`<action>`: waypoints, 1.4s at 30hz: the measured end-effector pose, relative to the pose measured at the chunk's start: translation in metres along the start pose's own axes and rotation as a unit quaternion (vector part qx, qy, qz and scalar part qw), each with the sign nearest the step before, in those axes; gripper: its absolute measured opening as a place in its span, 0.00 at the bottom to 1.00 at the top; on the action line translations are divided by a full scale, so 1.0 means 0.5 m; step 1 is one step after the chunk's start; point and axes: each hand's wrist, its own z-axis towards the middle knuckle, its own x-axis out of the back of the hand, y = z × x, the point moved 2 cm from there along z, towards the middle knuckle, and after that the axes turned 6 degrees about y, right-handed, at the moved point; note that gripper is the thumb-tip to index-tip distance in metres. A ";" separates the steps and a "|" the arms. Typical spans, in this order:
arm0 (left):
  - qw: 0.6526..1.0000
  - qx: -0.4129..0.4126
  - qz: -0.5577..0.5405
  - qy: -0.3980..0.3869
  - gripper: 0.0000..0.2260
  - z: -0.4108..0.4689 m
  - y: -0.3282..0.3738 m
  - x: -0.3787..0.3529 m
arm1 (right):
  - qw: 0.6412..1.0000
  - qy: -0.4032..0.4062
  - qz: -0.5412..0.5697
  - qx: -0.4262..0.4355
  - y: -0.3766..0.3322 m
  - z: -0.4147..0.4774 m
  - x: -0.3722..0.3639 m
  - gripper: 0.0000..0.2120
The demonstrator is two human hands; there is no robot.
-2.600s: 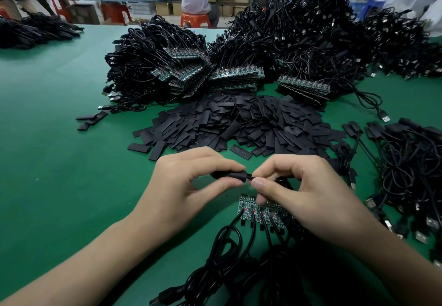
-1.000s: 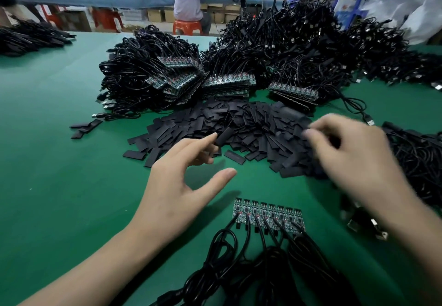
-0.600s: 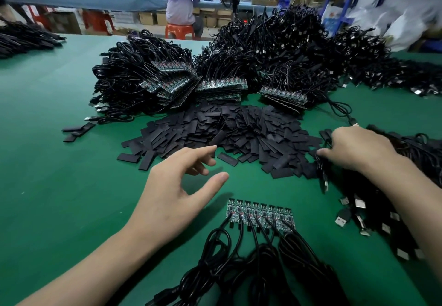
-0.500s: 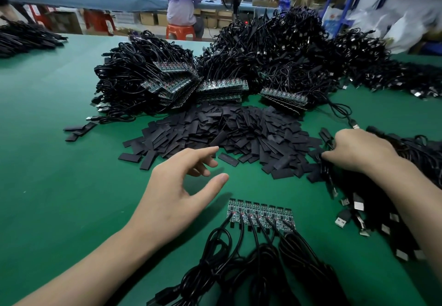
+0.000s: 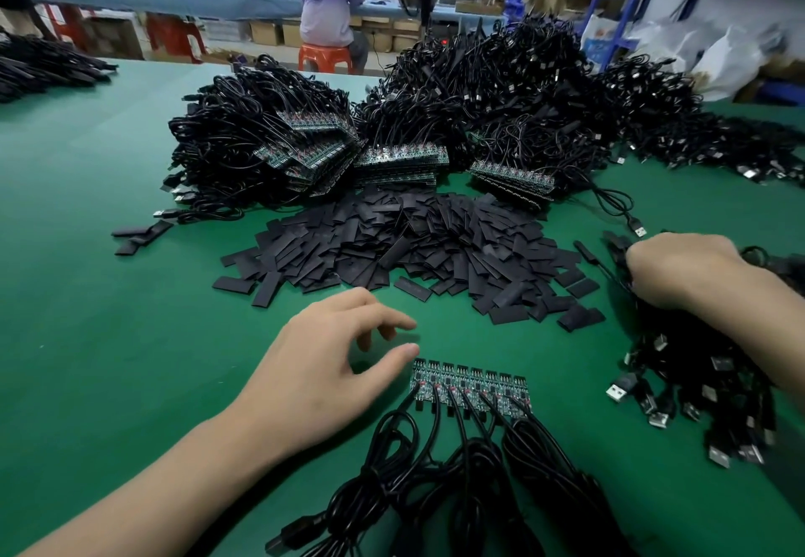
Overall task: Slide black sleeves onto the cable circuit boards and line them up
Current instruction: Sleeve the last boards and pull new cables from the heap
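Note:
A row of several bare green circuit boards [image 5: 470,386] lies side by side near me, their black cables [image 5: 457,482] trailing toward me. My left hand [image 5: 331,364] hovers just left of the row, fingers relaxed and spread, holding nothing. Behind it spreads a loose pile of flat black sleeves [image 5: 414,247]. My right hand [image 5: 684,269] is at the right, its fingers curled down around a sleeved cable on top of a bundle of sleeved cables [image 5: 705,373] with USB plugs. A sleeved end [image 5: 586,251] sticks out left of that hand.
Large heaps of black cables [image 5: 479,90] with stacked rows of bare boards [image 5: 400,160] fill the back of the green table [image 5: 109,338]. A few stray sleeves [image 5: 137,236] lie at the left. A person sits on a red stool [image 5: 324,55] beyond the table.
My right hand carried the sleeved cable away from the middle to the bundle at the right. My left hand let go and now hovers open beside the row of boards.

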 end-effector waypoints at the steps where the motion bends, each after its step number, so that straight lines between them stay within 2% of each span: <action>1: 1.000 0.002 0.016 -0.017 0.18 -0.001 -0.001 0.002 | 1.000 -0.002 -0.012 0.007 -0.003 -0.002 0.003 0.12; 5: 0.992 -0.008 0.101 -0.076 0.28 0.001 -0.005 0.007 | 0.998 0.049 0.049 0.003 0.000 -0.005 0.020 0.02; 7: 0.989 -0.007 0.109 -0.098 0.28 0.002 -0.006 0.007 | 0.992 0.081 0.099 -0.004 0.006 -0.011 0.032 0.07; 10: 0.993 0.013 0.026 -0.111 0.21 0.001 -0.002 0.003 | 0.968 0.191 0.163 0.026 -0.005 -0.037 0.070 0.14; 12: 0.992 0.031 -0.029 -0.117 0.18 -0.001 0.003 -0.001 | 0.924 0.251 0.262 0.122 -0.044 -0.080 0.098 0.13; 13: 0.992 0.032 -0.039 -0.120 0.17 -0.001 0.006 -0.003 | 0.897 0.245 0.321 0.182 -0.072 -0.110 0.106 0.10; 15: 0.993 0.026 -0.033 -0.110 0.18 -0.002 0.008 -0.003 | 0.855 0.166 0.402 0.283 -0.132 -0.170 0.104 0.09; 16: 0.995 0.017 -0.012 -0.101 0.19 -0.002 0.008 -0.001 | 0.847 0.126 0.410 0.314 -0.159 -0.195 0.097 0.11; 18: 0.995 -0.008 0.051 -0.091 0.22 -0.002 0.011 0.002 | 0.849 0.098 0.384 0.349 -0.198 -0.221 0.076 0.17; 21: 0.991 -0.024 0.076 -0.111 0.22 -0.001 0.010 0.003 | 0.856 0.141 0.361 0.341 -0.226 -0.226 0.054 0.18; 24: 0.988 -0.014 0.028 -0.150 0.15 -0.002 0.010 0.000 | 0.841 0.136 0.408 0.329 -0.236 -0.223 0.043 0.13; 26: 0.986 0.030 -0.035 -0.163 0.12 -0.002 0.010 0.001 | 0.810 0.085 0.487 0.314 -0.236 -0.218 0.038 0.10; 29: 0.971 0.100 -0.147 -0.160 0.11 0.003 0.003 0.010 | 0.743 0.014 0.598 0.298 -0.228 -0.206 0.038 0.07; 31: 0.951 0.141 -0.223 -0.161 0.12 0.008 -0.002 0.017 | 0.719 -0.013 0.630 0.294 -0.223 -0.200 0.035 0.08; 35: 0.878 0.218 -0.386 -0.180 0.07 0.008 -0.006 0.017 | 0.713 -0.014 0.619 0.329 -0.230 -0.199 0.027 0.13; 38: 0.889 0.226 -0.364 -0.161 0.06 0.019 -0.014 0.018 | 0.704 0.005 0.627 0.333 -0.231 -0.204 0.028 0.10; 42: 0.909 0.226 -0.317 -0.149 0.09 0.016 -0.015 0.016 | 0.711 0.033 0.611 0.345 -0.233 -0.212 0.034 0.09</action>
